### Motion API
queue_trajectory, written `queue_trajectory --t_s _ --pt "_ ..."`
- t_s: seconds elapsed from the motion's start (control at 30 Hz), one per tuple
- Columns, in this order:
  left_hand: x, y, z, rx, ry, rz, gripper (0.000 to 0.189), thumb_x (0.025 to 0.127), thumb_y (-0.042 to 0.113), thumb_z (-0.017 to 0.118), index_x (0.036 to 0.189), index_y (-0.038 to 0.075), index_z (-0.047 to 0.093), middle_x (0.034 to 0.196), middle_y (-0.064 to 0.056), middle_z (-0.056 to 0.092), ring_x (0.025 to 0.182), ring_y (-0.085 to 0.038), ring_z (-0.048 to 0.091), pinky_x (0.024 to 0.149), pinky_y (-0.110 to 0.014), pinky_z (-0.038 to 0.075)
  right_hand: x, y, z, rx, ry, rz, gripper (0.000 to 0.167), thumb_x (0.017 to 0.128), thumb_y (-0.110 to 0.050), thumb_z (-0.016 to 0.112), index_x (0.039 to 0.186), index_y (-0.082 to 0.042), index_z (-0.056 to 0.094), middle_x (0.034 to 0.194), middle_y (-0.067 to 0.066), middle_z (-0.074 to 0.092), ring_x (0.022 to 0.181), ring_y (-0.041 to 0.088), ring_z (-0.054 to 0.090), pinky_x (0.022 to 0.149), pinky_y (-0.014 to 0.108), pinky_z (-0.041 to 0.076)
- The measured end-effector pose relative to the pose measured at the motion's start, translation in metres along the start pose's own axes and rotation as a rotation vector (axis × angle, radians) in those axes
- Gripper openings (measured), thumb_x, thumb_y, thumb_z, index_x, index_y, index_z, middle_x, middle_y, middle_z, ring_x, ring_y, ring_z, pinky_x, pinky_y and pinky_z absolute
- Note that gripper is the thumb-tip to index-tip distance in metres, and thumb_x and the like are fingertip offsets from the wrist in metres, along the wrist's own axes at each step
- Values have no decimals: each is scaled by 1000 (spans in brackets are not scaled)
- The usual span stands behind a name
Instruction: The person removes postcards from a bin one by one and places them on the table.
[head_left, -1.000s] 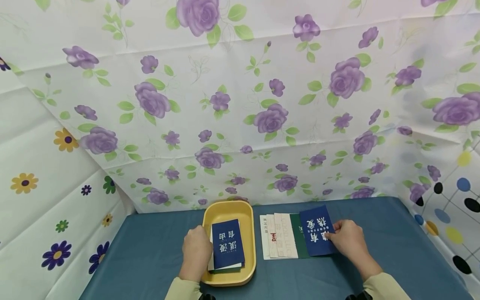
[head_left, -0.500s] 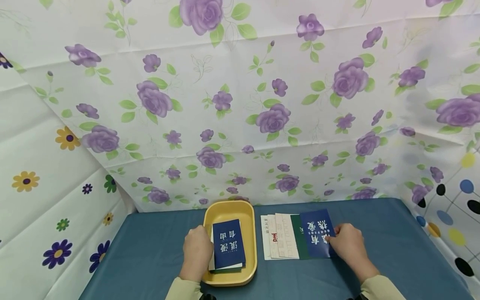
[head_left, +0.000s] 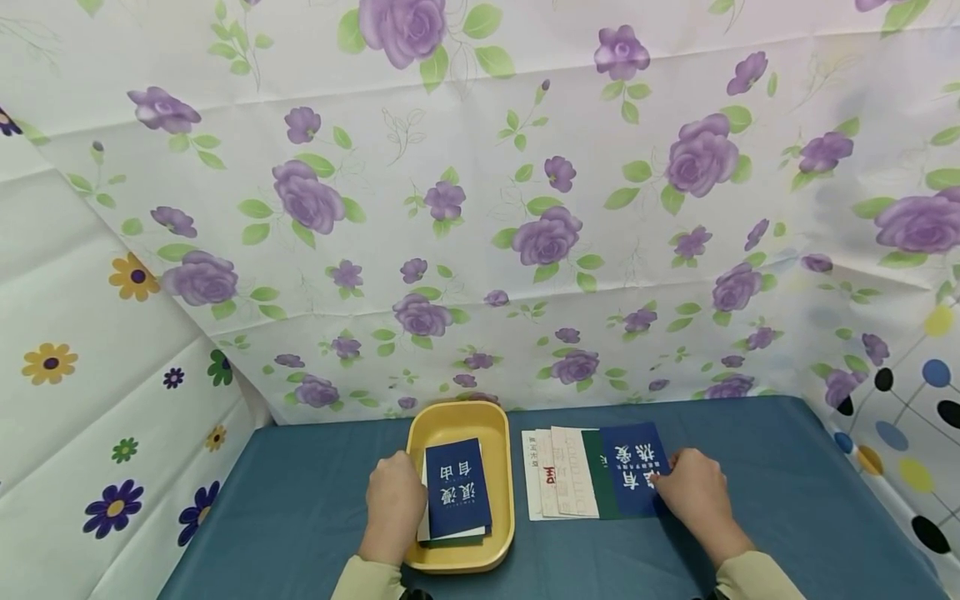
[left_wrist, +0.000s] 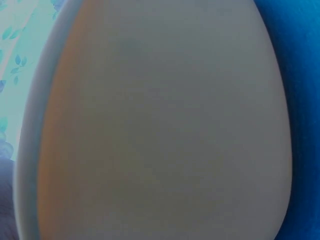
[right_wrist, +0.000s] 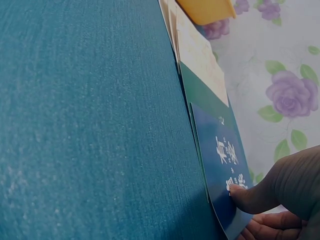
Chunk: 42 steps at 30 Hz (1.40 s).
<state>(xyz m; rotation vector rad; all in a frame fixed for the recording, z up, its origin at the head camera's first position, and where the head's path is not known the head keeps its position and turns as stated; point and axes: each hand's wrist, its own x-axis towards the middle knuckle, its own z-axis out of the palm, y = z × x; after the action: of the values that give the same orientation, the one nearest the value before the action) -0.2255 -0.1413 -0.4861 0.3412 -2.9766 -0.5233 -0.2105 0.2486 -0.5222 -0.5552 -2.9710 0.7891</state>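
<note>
My right hand pinches the right edge of a blue card with white characters, thumb on top. In the right wrist view, this blue card overlaps a green card. My left hand grips the left rim of a yellow plastic tray; its fingertips are hidden. Inside the tray lies another blue card, over white and green ones. The left wrist view is filled by the tray's outer wall.
Pale cards, one with a red mark, lie fanned between the tray and the green card. The blue cloth-covered table ends at a flowered curtain behind, with patterned sheets at both sides.
The blue card in my right hand has come down slightly and lies straighter over the green card. My left hand stays on the tray's rim.
</note>
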Motion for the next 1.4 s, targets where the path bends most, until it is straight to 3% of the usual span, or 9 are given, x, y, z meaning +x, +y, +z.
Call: queue_trajectory --t_s 0.43,0.67,0.87,0.93,1.0,1.07,1.13,1.4 --pt "0 0 -1 8 -2 -6 7 75 -2 69 79 -3 64 63 -12 61 53 -24 63 39 -32 44 0 -1 -1 -23 5 3 46 74 -28 75 56 -16 34 53 -4 28 50 16 36 50 33 28" --pt "0 0 -2 5 -6 -6 7 76 -1 68 80 -4 64 64 -13 61 53 -25 63 40 -33 45 -1 -1 -3 -23 -3 -4 37 73 -27 75 58 -13 45 56 1 48 53 19 47 49 34 34" --pt "0 0 -2 1 -3 1 7 76 -1 68 81 -4 63 65 -13 61 53 -25 63 40 -34 46 -2 -6 -6 -30 -37 34 42 79 -30 69 53 -16 39 52 -1 36 48 19 43 45 32 31" --pt "0 -1 -1 0 -1 3 7 76 -1 68 81 -4 63 65 -14 61 53 -25 63 40 -34 46 -2 -9 -8 -39 -36 47 34 80 -32 68 61 -11 49 58 5 45 52 23 48 45 34 34" --pt "0 -1 -1 -2 2 5 6 76 -2 68 80 -4 63 65 -14 61 54 -25 63 40 -34 46 -2 -13 -10 -52 -24 44 33 80 -36 68 80 -3 60 73 15 56 64 33 56 47 41 40" --pt "-1 -1 0 -4 7 7 6 76 -2 68 80 -4 64 65 -14 62 54 -26 63 40 -34 45 -3 -20 -10 -56 -2 12 47 80 -37 69 106 1 61 97 23 60 79 41 59 53 48 43" --pt "-1 -1 0 -3 11 8 6 75 -2 68 80 -4 64 65 -14 62 55 -26 64 40 -34 45 -5 -30 -10 -48 26 -40 58 81 -38 68 121 1 55 112 27 58 89 45 59 59 52 46" --pt "0 -1 0 -8 18 17 6 76 -2 67 80 -3 64 65 -14 62 54 -27 63 39 -34 45 -25 -94 -12 52 126 -259 53 83 -30 69 125 0 55 116 24 59 90 36 62 67 48 50"
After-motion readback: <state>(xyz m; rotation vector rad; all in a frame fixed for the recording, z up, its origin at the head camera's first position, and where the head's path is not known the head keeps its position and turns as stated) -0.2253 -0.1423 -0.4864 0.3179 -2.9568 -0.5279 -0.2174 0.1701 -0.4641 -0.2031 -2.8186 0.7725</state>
